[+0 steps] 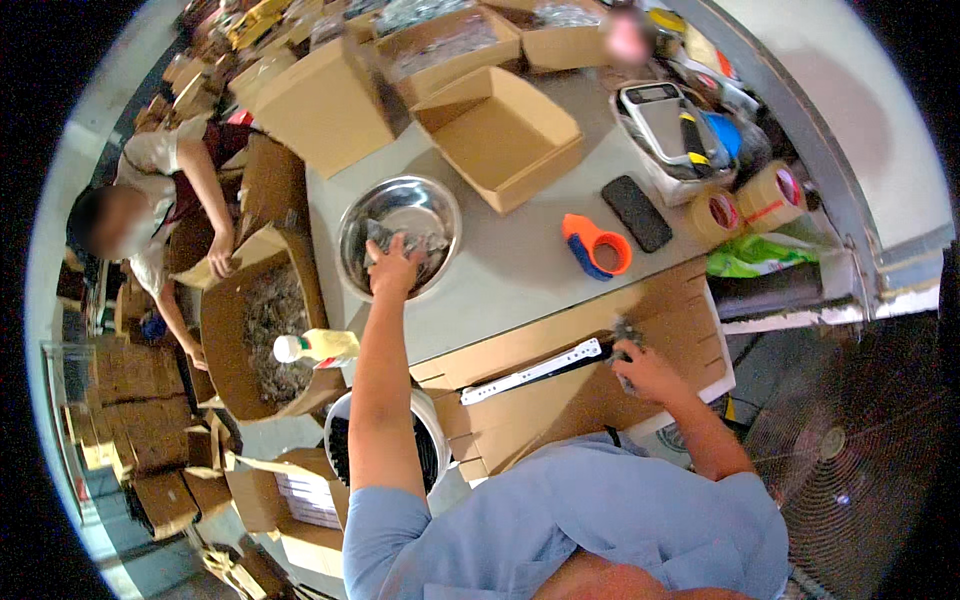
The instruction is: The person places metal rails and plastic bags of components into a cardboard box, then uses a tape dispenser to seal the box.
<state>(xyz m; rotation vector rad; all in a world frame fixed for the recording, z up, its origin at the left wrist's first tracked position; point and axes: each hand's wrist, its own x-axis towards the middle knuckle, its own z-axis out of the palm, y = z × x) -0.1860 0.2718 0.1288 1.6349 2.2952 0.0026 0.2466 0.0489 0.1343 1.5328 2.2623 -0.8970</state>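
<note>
My blue shirt (590,510) fills the bottom, arms going up from it. Left hand (393,268) is in the round shiny steel bowl (398,235), fingers curled round a clump of small grey packets (405,242). Right hand (645,368) rests on the flattened brown cardboard sheets (560,390), pinching another small grey bundle (626,332) (can't tell exactly what). The open brown cardboard box (500,135) on the grey table (510,265) looks empty, and a person beside me leans over a big carton of similar bits (262,330), so I'd guess plenty's left.
</note>
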